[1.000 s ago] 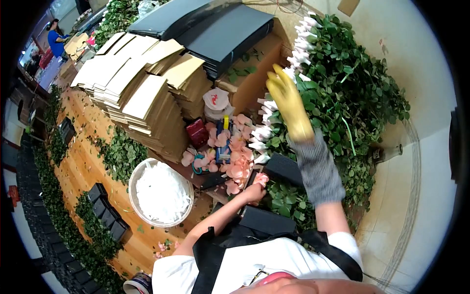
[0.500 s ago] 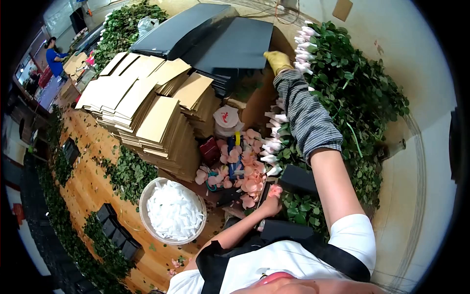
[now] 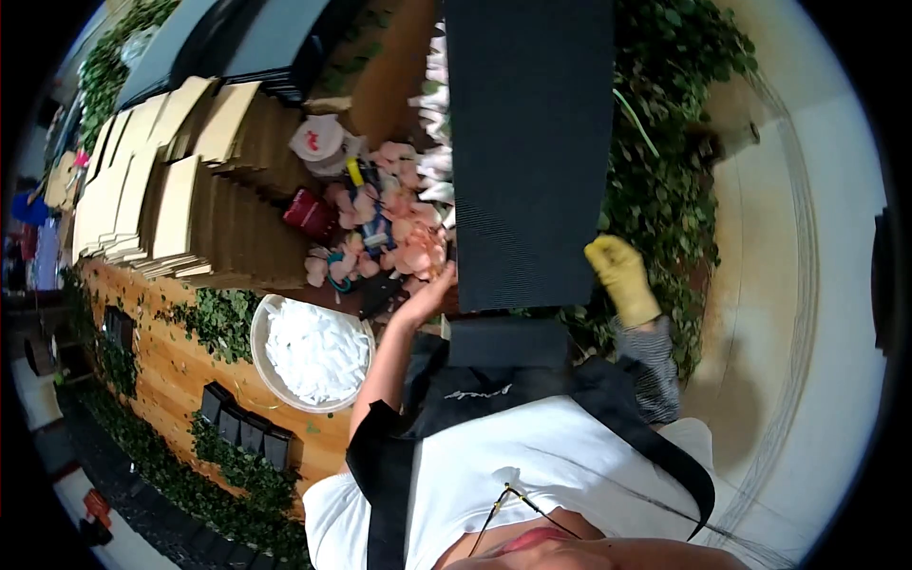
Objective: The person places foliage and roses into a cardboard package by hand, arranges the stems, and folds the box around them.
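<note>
A large black corrugated sheet [image 3: 532, 152] stands out in front of my chest. At its right edge, near the lower corner, my right hand [image 3: 622, 275] in a yellow glove has its fingers curled closed on the sheet. My bare left hand [image 3: 432, 296] is by the sheet's lower left edge; its fingertips are hidden there. Beside that hand lie loose pink petals [image 3: 418, 249]. White-wrapped flower heads [image 3: 435, 142] show along the sheet's left edge. Leafy green stems [image 3: 655, 161] spread out on its right, partly covered by it.
Stacks of brown cardboard [image 3: 228, 214] and more dark sheets [image 3: 256, 47] stand to the left. A bucket of white pieces [image 3: 258, 356] sits on the leaf-strewn wooden floor [image 3: 171, 351]. Near the petals are a red box [image 3: 311, 216] and a white lidded container [image 3: 321, 141].
My right hand has come back from the far dark sheets to near my body, bringing the black sheet. My view has shifted. A pink flower at my left hand is now hidden.
</note>
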`<state>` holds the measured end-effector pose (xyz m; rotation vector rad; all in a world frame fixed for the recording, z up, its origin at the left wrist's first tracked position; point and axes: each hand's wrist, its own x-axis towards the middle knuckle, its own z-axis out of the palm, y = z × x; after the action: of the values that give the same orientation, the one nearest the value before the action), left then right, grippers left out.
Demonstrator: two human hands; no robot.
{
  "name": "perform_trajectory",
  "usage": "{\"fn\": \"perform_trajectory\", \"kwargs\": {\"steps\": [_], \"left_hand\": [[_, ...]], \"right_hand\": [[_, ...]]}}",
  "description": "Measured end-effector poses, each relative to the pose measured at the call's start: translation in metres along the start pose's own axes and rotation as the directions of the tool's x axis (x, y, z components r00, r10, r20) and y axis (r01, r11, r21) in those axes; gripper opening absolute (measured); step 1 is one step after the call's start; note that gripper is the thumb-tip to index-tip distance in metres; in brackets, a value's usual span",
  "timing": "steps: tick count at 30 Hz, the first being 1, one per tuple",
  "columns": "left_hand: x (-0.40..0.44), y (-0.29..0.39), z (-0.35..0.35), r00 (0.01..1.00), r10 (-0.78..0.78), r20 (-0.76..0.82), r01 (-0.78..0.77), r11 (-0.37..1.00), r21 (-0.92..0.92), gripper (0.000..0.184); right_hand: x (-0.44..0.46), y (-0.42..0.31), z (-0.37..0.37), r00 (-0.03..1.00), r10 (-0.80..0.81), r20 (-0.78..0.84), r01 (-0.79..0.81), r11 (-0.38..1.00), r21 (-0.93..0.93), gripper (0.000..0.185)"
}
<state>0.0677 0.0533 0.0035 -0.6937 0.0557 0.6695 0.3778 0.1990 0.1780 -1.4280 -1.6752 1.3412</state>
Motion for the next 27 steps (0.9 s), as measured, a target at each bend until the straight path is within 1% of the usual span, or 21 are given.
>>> {"fn": "perform_trajectory", "kwargs": {"steps": [1,2,3,4,6,7,8,9,10,11,12,13,14,15,16,18,20,22,24,26,27], "left_hand": [[-0.003,-0.002,-0.005,0.999,0.02,0.046,-0.021,1.0,0.023,0.066],[-0.001,-0.014,0.01,0.966,0.257,-0.002,-0.227,0.855,0.467,0.061],[0.0,-0.025,0.025,0.868,0.493,-0.053,-0.018,0.138,0.99,0.057],[0.002,-0.037,0.039,0.723,0.684,-0.097,0.334,-0.223,0.916,0.054],[0.014,-0.024,0.012,0.614,0.788,0.042,0.463,-0.402,0.79,0.048],[0.019,-0.022,-0.007,0.546,0.795,0.266,0.253,-0.459,0.852,0.048],[0.018,-0.024,-0.019,0.422,0.773,0.474,0.032,-0.535,0.844,0.048],[0.007,-0.029,-0.011,0.445,0.807,0.388,0.299,-0.542,0.786,0.05],[0.011,0.0,-0.06,0.41,0.76,0.504,0.304,-0.635,0.71,0.05],[0.01,-0.011,-0.053,0.386,0.812,0.437,0.308,-0.56,0.769,0.052],[0.012,-0.021,-0.044,0.363,0.859,0.361,0.311,-0.477,0.822,0.053],[0.016,-0.013,-0.049,0.386,0.845,0.371,0.322,-0.5,0.804,0.053],[0.021,0.004,-0.065,0.376,0.866,0.33,0.228,-0.432,0.873,0.053],[0.02,0.014,-0.072,0.36,0.888,0.285,0.133,-0.351,0.927,0.053],[0.016,-0.003,-0.038,0.374,0.866,0.333,0.372,-0.469,0.801,0.055],[0.012,-0.004,-0.032,0.408,0.861,0.304,0.502,-0.49,0.713,0.057],[0.013,-0.026,-0.006,0.385,0.898,0.214,0.626,-0.424,0.654,0.05],[0.01,-0.04,0.023,0.448,0.828,0.339,0.829,-0.526,0.189,0.035],[0.005,-0.059,0.079,0.469,0.629,0.62,0.629,-0.731,0.265,0.045],[0.01,-0.089,0.141,0.47,0.294,0.833,0.43,-0.9,0.074,0.056],[0.019,-0.089,0.158,0.441,0.161,0.883,0.425,-0.904,-0.047,0.052]], "right_hand": [[-0.014,0.029,0.002,0.972,0.221,-0.08,-0.222,0.975,-0.005,0.016],[-0.025,0.062,0.012,0.968,0.197,-0.157,-0.21,0.975,-0.068,0.017],[-0.027,0.099,0.018,0.979,0.08,-0.188,-0.14,0.934,-0.329,0.02],[-0.03,0.099,0.029,0.981,0.038,-0.192,-0.115,0.905,-0.409,0.025],[-0.019,0.08,0.031,0.996,0.086,0.027,-0.054,0.811,-0.583,0.03],[-0.017,0.07,0.03,0.996,0.087,0.01,-0.066,0.821,-0.567,0.03],[-0.01,0.057,0.028,0.987,0.11,0.12,0.004,0.722,-0.692,0.032],[-0.003,0.039,0.028,0.966,0.141,0.217,0.089,0.607,-0.79,0.034],[-0.002,0.014,0.031,0.958,0.106,0.266,0.091,0.767,-0.635,0.035],[-0.006,-0.009,0.033,0.913,-0.154,0.379,0.318,0.849,-0.422,0.033],[-0.009,-0.032,0.038,0.853,-0.08,0.515,0.205,0.96,-0.191,0.039],[0.005,-0.01,0.058,0.684,-0.384,0.621,0.444,0.894,0.064,0.057],[0.015,0.014,0.078,0.57,-0.464,0.679,0.654,0.756,-0.033,0.072],[0.018,0.027,0.089,0.575,-0.322,0.753,0.727,0.623,-0.289,0.078],[0.02,0.037,0.1,0.599,-0.167,0.783,0.763,0.415,-0.495,0.084],[0.017,0.08,0.12,0.597,-0.16,0.786,0.801,0.165,-0.575,0.095],[0.012,0.096,0.127,0.576,-0.124,0.808,0.815,0.162,-0.557,0.093],[0.013,0.11,0.142,0.624,-0.134,0.77,0.781,0.064,-0.622,0.087],[0.017,0.099,0.148,0.633,0.086,0.769,0.756,0.146,-0.638,0.084],[0.02,0.113,0.151,0.629,0.025,0.777,0.764,0.163,-0.624,0.104],[0.019,0.105,0.15,0.629,0.065,0.775,0.76,0.161,-0.63,0.102]]}}
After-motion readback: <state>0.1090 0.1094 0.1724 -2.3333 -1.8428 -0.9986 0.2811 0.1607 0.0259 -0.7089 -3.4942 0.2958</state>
